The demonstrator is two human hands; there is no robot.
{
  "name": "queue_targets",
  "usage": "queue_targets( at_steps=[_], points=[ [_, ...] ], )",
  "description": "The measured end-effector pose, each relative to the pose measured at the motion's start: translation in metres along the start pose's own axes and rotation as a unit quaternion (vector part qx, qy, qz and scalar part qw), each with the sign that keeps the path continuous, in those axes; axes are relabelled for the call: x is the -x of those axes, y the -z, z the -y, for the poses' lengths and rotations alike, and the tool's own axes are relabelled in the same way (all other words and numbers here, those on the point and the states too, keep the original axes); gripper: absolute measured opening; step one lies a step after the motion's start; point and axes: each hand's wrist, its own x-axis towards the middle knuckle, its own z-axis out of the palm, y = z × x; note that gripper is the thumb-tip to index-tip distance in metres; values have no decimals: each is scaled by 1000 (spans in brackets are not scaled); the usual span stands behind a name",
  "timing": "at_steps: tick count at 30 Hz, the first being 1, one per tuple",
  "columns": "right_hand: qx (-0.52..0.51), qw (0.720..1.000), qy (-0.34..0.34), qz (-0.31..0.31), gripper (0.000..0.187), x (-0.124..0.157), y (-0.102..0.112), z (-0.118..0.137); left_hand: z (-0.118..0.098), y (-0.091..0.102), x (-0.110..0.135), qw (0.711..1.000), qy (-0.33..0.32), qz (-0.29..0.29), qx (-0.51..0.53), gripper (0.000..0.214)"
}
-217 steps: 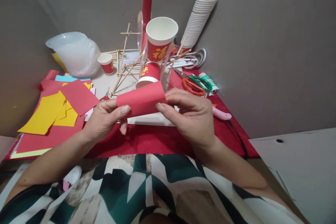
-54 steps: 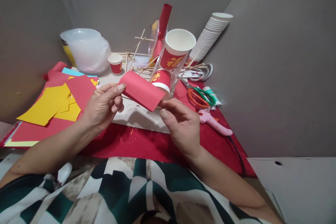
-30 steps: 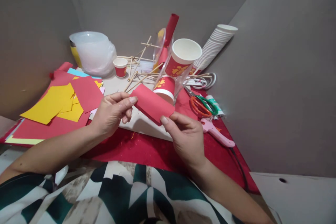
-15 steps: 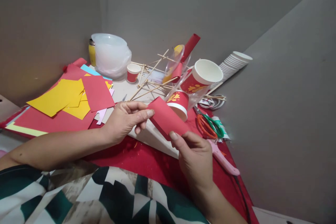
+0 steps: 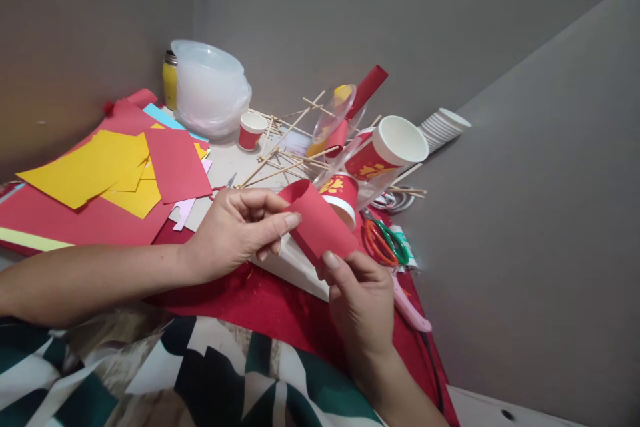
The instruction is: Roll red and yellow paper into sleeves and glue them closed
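Observation:
Between my hands is a piece of red paper [image 5: 325, 223], curled into a loose tube whose far end shows an opening. My left hand [image 5: 245, 227] pinches its left edge between thumb and fingers. At its near right end, my right hand [image 5: 363, 293] grips it, thumb on top. Just behind the paper lies a red-and-white paper cup [image 5: 345, 193] on its side, joined to a clear plastic piece and a larger paper cup [image 5: 400, 143]. Thin wooden sticks [image 5: 280, 160] make a frame attached near these cups.
Yellow sheets [image 5: 113, 167] and red sheets [image 5: 177, 163] lie at left. Behind stand plastic bowls [image 5: 210, 90], a yellow jar [image 5: 171, 83] and a small cup [image 5: 251, 130]. At right are stacked cups [image 5: 443, 128], scissors [image 5: 383, 243] and a pink-handled tool [image 5: 411, 307].
The red paper has gone from nearly flat to curled, with its far end rounded open. Both hands keep their hold. The camera view has shifted slightly.

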Motion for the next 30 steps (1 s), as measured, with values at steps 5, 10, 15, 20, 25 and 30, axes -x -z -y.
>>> queue_targets(
  at_steps=[5,10,15,20,25,30],
  points=[
    [-10,1000,3,1,29,-2,0,-3,-2,0,2,1000,-17,3,-22,17],
    [-2,1000,23,-12,33,-2,-1,-6,-2,1,-1,999,-21,10,-28,16],
    [-20,999,22,-13,30,-2,-1,-6,-1,3,-4,999,-24,12,-47,16],
    [-21,999,21,-11,36,-3,-1,-7,2,3,-7,988,-100,-31,-110,12],
    [-19,1000,17,-4,37,-4,0,-9,2,6,-9,973,-168,-42,-151,8],
    [-55,998,22,0,36,-4,-2,-6,-3,5,-8,989,-79,10,-126,12]
  ],
)
